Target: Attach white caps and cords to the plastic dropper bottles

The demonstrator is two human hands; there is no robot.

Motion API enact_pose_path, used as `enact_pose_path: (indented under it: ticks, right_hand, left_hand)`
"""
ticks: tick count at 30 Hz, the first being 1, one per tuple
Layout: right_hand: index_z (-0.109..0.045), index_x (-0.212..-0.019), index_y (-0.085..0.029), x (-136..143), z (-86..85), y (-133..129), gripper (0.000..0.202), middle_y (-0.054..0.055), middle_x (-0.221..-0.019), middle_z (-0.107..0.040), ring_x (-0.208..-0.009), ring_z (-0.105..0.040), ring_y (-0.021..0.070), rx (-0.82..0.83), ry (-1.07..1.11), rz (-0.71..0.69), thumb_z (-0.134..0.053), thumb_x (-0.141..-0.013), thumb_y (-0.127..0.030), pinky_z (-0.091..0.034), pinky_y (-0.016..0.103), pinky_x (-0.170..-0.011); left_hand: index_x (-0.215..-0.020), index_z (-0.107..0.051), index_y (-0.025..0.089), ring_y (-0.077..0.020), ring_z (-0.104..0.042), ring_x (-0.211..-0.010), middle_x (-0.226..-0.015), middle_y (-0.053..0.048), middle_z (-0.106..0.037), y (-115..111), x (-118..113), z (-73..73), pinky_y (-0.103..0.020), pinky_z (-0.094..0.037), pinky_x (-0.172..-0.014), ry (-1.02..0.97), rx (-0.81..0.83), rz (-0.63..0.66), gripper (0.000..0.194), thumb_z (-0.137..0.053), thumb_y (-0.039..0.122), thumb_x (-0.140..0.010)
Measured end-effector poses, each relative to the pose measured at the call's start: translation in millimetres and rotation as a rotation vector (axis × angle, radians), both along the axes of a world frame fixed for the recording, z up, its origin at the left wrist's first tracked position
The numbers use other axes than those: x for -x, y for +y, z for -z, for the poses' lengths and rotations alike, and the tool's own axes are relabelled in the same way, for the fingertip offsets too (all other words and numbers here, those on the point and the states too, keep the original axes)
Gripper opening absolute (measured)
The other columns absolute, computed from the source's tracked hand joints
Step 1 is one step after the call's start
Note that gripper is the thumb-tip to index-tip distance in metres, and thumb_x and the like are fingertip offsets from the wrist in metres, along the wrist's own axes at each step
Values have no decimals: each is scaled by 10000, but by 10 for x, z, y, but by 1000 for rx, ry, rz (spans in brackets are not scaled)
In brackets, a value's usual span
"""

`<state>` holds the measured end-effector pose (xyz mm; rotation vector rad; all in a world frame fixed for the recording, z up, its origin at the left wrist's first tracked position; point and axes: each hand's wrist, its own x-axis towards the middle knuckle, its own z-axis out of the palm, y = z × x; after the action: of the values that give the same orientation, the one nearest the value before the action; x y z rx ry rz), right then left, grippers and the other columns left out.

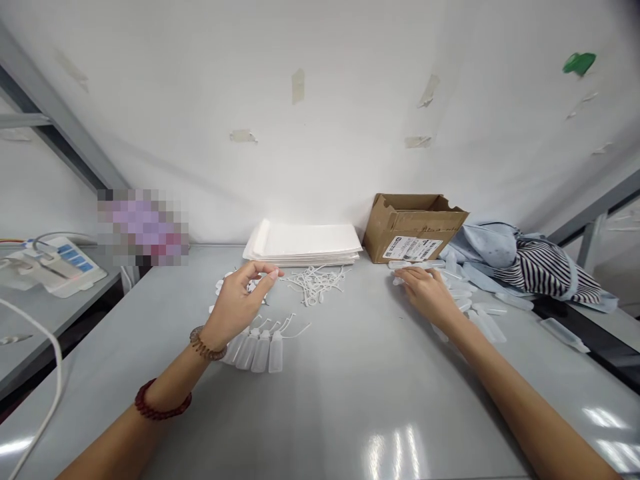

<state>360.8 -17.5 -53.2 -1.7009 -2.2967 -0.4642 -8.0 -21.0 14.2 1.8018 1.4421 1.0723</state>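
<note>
Loose translucent bottles (494, 329) lie under and rightward of the nearer right hand (425, 288), axes mixed; whether its fingers grip one cannot be told.

"What is the grey table (330, 407) carrying?"
"Left of centre, a row of translucent containers (261, 351) is lying side by side."
"And farther back?"
"On the far side, a tangle of white ties (314, 283) is lying just in front of a stack of white envelopes (307, 243)."
"What is occupying the right?"
"A cardboard box (410, 233) is standing at the far edge, and loose containers (487, 325) are lying scattered nearer."
</note>
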Motion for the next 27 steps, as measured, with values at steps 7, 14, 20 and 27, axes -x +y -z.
enact_pose_path:
  ticks: [7,14,20,27]
  right_hand:
    - [-660,-1016,-146,1,-4,27,404,107,-1034,-711,-931,-644,223,-15,-30,-48,-368,-778,0,-429,326,-781]
    - [-644,-1045,-153,14,-4,16,409,98,-1026,-706,-906,-649,223,10,-69,-64,-358,-795,-2,-451,341,-775]
    - [-634,-1021,-159,209,-109,-62,335,99,-934,-711,-786,-654,227,-16,-47,-100,-367,-844,-59,-466,371,-736]
    - [-504,-1193,-212,1050,-438,-476,302,76,-1019,-688,-894,-641,219,-23,367,-374,-479,-893,-184,-524,348,-752]
  left_hand:
    - [-737,-622,187,-72,-400,-462,-682,18,-590,-56,-25,-14,-192,-328,-410,-60,121,4,317,-551,485,-818]
    - [-782,-646,212,-73,-384,-453,-647,33,-564,-63,-2,30,-194,-321,-409,-18,128,33,349,-514,530,-835]
    - [-856,-677,232,-185,-607,-870,-900,-26,-669,-103,-1,8,-271,-498,-717,-17,-56,95,246,-535,433,-859]
    - [-790,-666,211,-177,-622,-804,-804,-24,-684,-201,-96,24,-316,-515,-757,-37,-291,253,85,-605,250,-836]
